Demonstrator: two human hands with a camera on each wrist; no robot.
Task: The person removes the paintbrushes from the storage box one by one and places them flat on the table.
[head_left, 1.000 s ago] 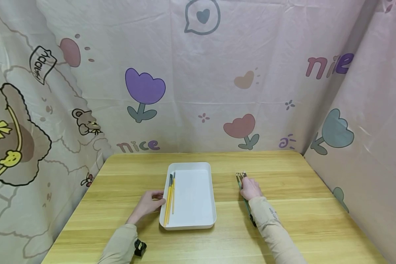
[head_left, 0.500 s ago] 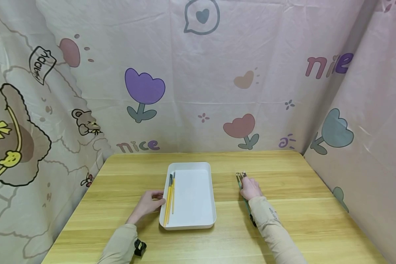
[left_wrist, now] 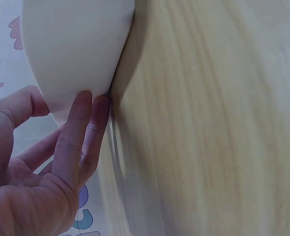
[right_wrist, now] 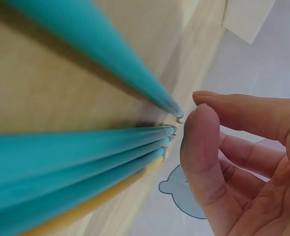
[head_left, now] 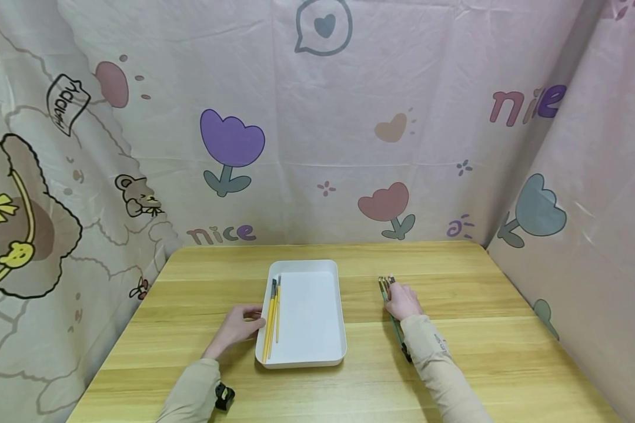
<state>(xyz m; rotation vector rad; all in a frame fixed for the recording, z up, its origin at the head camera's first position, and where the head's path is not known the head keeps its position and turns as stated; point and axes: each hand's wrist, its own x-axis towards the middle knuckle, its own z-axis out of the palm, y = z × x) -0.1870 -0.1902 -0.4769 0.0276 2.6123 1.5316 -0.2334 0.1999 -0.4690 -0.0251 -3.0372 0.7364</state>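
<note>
In the head view, my left hand (head_left: 239, 324) holds the left side of a white tray (head_left: 315, 346). Its thumb meets the rim and straight fingers (left_wrist: 75, 132) lie against the outer wall. Slim yellow paintbrushes (head_left: 270, 323) lie along the tray's left inner side. Right of the tray, my right hand (head_left: 403, 301) is over a bundle of paintbrushes (head_left: 395, 330) with turquoise handles, lying on the table. In the right wrist view, thumb (right_wrist: 200, 147) and forefinger meet just past the handles' far ends. Whether they pinch a brush is hidden. One yellowish handle (right_wrist: 93, 206) runs beside the turquoise ones.
The wooden table (head_left: 201, 276) reaches back to a printed curtain (head_left: 317, 141). More curtain hangs at the left and right sides. Bare table separates the tray from the turquoise brushes. A small black device (head_left: 224, 397) sits at the left wrist.
</note>
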